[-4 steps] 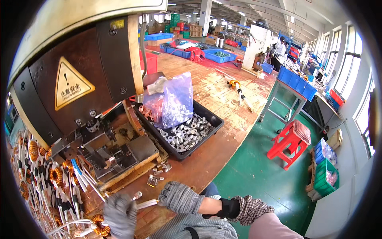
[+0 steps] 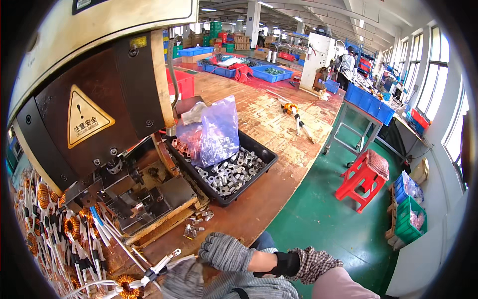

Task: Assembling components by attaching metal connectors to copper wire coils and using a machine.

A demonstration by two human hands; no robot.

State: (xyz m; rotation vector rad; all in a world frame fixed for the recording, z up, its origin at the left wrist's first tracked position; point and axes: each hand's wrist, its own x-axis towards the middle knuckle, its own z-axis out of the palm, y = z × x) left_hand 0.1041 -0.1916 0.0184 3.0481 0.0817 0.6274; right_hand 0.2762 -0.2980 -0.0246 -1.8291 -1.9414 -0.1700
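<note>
My left hand (image 2: pixel 183 280), in a grey knit glove, is blurred by motion at the lower edge, so its fingers cannot be read. Just beside it a white cable (image 2: pixel 162 264) slants up to a silver ring terminal (image 2: pixel 174 253). A copper-wound toroid coil (image 2: pixel 128 286) lies at the lower end of that cable. My right hand (image 2: pixel 225 251), gloved alike, is closed with its fingers curled, close to the left one; anything inside it is hidden. Several loose terminals (image 2: pixel 195 226) lie on the table beyond my hands.
A press machine (image 2: pixel 144 194) with a warning triangle stands at left. Wired coils (image 2: pixel 72 226) are heaped beside it. A black tray (image 2: pixel 241 187) holds terminals and a purple plastic bag (image 2: pixel 220 129). Another coil (image 2: pixel 290 108) lies farther along the table. A red stool (image 2: pixel 362 182) stands on the green floor.
My left hand has moved right toward my right hand, uncovering the cable with the ring terminal. The right hand sits slightly lower in the picture. The view has shifted a little.
</note>
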